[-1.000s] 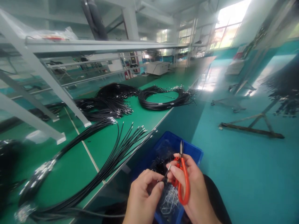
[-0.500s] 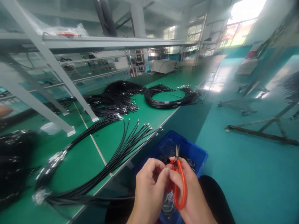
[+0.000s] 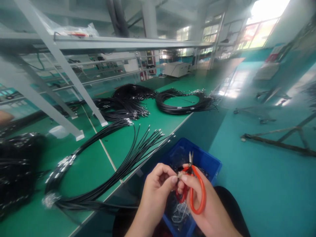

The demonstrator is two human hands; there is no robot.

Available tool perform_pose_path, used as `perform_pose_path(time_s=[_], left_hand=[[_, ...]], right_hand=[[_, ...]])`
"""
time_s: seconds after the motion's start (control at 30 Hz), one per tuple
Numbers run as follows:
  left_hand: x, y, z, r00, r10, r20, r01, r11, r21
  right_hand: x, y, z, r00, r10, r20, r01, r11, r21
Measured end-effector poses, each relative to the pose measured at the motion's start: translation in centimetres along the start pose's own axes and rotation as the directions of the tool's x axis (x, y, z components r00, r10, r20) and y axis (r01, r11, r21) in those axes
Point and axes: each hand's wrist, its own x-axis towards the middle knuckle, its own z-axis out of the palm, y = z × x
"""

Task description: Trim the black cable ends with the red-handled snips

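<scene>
My right hand (image 3: 206,200) holds red-handled scissors (image 3: 202,189), with the blades pointing up and away, slightly parted. Its thumb and forefinger also reach toward my left fingertips. My left hand (image 3: 156,191) is closed in a pinch. A tiny pale piece shows where the fingertips of both hands meet, too small to name. Below the hands is a blue bin (image 3: 213,161) with loose clear plastic scraps (image 3: 179,212) and dark small pieces. Beside my left hand, a bundle of black cables (image 3: 116,177) with metal tips curves over the bench edge; its lower part runs behind my left wrist.
The green bench (image 3: 145,148) carries a coil of black cables (image 3: 170,110) and more cable bundles (image 3: 120,110) farther back. At left, metal shelf posts (image 3: 74,79) rise from it. A dark heap (image 3: 19,171) lies at far left. A wheeled stand (image 3: 276,141) is on the floor at right.
My hands have drawn slightly apart, and the scissors have shifted a little right. The tiny pale piece between the fingertips is now more visible. The view has swung slightly left.
</scene>
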Motion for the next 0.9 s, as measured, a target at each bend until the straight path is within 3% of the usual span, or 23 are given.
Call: perform_pose_path(time_s=[0.1, 0.17, 0.23, 0.33, 0.43, 0.53, 0.67, 0.9], left_hand=[[-0.2, 0.1, -0.6, 0.973, 0.177, -0.145, -0.112, 0.921, 0.372], [-0.6, 0.4, -0.7, 0.933, 0.331, -0.141, -0.187, 0.779, 0.598], [-0.9, 0.6, -0.6, 0.931, 0.354, -0.085, -0.202, 0.696, 0.689], [-1.0, 0.4, -0.2, 0.990, 0.137, -0.013, -0.108, 0.826, 0.554], [-0.6, -0.3, -0.2, 0.999, -0.006, 0.033, -0.005, 0.951, 0.309], [-0.3, -1.1, -0.5, 1.000, -0.029, 0.002, 0.028, 0.977, 0.213], [-0.3, -1.3, -0.5, 0.998, -0.067, 0.001, 0.065, 0.974, 0.219], [-0.2, -0.7, -0.5, 0.993, -0.100, 0.059, 0.097, 0.994, 0.047]], right_hand=[[0.3, -0.1, -0.1, 0.999, -0.019, -0.031, 0.019, 1.000, 0.000], [0.5, 0.0, -0.1, 0.999, -0.024, -0.032, 0.024, 1.000, -0.014], [0.7, 0.1, 0.0, 1.000, -0.007, -0.017, 0.007, 1.000, -0.021], [0.7, 0.3, 0.1, 1.000, 0.002, 0.004, -0.002, 0.999, -0.038], [0.8, 0.4, 0.3, 1.000, -0.021, 0.009, 0.021, 0.997, -0.072], [0.9, 0.2, 0.5, 0.994, -0.105, -0.016, 0.103, 0.988, -0.116], [1.0, -0.1, 0.9, 0.971, -0.212, -0.107, 0.186, 0.959, -0.215], [1.1, 0.6, 0.2, 0.977, -0.206, -0.050, 0.197, 0.970, -0.145]])
